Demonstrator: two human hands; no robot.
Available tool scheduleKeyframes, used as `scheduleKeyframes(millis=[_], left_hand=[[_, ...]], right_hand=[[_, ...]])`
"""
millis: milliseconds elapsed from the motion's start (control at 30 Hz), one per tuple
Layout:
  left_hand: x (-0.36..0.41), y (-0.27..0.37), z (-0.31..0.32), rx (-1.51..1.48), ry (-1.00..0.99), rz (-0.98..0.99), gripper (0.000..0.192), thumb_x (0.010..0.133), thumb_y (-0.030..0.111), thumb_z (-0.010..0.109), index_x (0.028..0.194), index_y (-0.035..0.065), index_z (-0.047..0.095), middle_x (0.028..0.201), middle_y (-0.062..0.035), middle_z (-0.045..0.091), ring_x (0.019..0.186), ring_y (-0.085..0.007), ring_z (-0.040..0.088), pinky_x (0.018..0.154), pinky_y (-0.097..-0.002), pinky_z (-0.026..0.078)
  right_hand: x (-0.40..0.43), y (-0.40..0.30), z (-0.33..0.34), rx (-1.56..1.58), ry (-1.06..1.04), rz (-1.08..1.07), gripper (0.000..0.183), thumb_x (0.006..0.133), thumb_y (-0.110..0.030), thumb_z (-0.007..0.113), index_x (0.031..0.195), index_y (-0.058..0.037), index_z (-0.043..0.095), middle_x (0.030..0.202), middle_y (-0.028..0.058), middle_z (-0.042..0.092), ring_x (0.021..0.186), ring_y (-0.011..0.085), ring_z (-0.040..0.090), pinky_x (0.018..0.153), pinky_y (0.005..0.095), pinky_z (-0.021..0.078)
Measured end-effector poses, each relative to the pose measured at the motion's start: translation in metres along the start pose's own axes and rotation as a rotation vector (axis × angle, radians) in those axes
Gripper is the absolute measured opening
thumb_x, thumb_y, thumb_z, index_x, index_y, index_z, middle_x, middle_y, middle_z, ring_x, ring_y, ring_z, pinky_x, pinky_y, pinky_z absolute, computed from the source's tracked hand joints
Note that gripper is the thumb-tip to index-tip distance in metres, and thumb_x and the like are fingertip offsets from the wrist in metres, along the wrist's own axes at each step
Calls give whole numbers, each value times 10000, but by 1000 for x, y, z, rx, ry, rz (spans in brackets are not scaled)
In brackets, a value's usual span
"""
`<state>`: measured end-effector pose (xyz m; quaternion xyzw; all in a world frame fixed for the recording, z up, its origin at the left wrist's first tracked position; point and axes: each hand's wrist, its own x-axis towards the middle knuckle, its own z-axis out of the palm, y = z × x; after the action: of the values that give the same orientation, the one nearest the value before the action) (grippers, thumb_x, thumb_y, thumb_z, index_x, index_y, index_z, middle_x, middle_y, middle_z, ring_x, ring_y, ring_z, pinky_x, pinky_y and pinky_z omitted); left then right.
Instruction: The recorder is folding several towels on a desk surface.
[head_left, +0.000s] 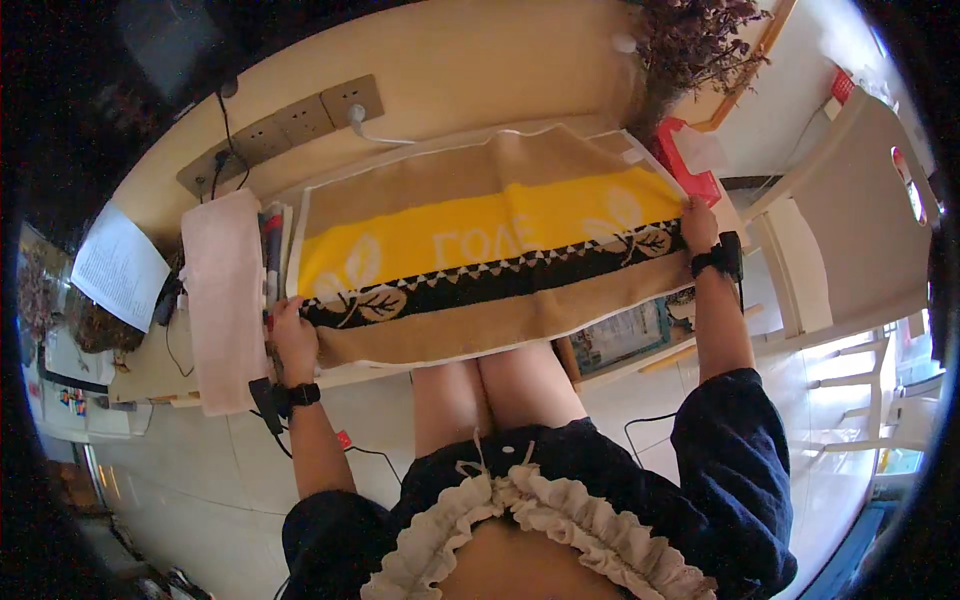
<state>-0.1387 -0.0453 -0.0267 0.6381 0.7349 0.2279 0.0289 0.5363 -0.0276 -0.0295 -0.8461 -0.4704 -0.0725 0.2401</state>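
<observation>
A brown towel (480, 247) with a yellow band and a black leaf-patterned stripe is spread out wide in front of me, over the desk. My left hand (295, 334) grips its left edge near the black stripe. At the opposite edge, my right hand (699, 227) holds the towel between thumb and fingers. A folded pink towel (223, 300) lies just left of the spread one, hanging past the desk's front. Between the two, a stack of folded cloths (275, 247) is partly hidden.
Wall sockets (300, 120) with plugged-in cables run behind the desk. Dried flowers (701, 45) and a red tissue box (675, 161) are at the back right. A chair (855, 217) stands at right. A printed sheet (120, 266) is at left, and an open drawer (622, 337) sits below the towel.
</observation>
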Motion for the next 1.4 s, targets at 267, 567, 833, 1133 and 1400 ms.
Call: scheduleKeyframes(millis=[267,567,833,1133,1400], left_hand=[[27,79,8,133,-58,304,399,797,216,558,1152,41,503,1337,-163,355,1230,-366,317,988,-477,284],[39,96,55,249,-113,300,655,827,489,472,1328,93,329,1422,-128,226,1303,-357,191,1038,-510,147],[39,85,57,306,16,314,634,836,458,474,1310,58,343,1387,-161,280,1272,-379,248,1028,-499,182],[40,69,62,296,147,259,562,823,369,519,1224,-10,409,1274,-234,402,1201,-381,349,1002,-456,265],[34,56,40,108,212,353,314,780,171,551,1053,16,538,1198,-248,458,1118,-406,425,937,-470,348]], right_hand=[[-26,-96,-6,39,-9,-657,522,770,-210,599,1203,17,415,1125,242,496,1044,391,476,880,445,397],[-10,-105,50,244,58,-441,602,798,-320,581,1268,-18,357,1294,245,372,1181,401,371,954,465,331],[22,-106,45,-193,-195,-352,542,853,-368,414,1300,-70,348,1375,181,291,1276,366,259,1013,516,252],[21,-176,28,-560,87,-1041,530,851,-200,472,1344,-155,283,1392,140,269,1313,327,184,1050,446,217],[15,-212,1,-368,-236,-894,667,773,-241,626,1338,-128,289,1373,144,292,1293,321,234,1060,442,193]])
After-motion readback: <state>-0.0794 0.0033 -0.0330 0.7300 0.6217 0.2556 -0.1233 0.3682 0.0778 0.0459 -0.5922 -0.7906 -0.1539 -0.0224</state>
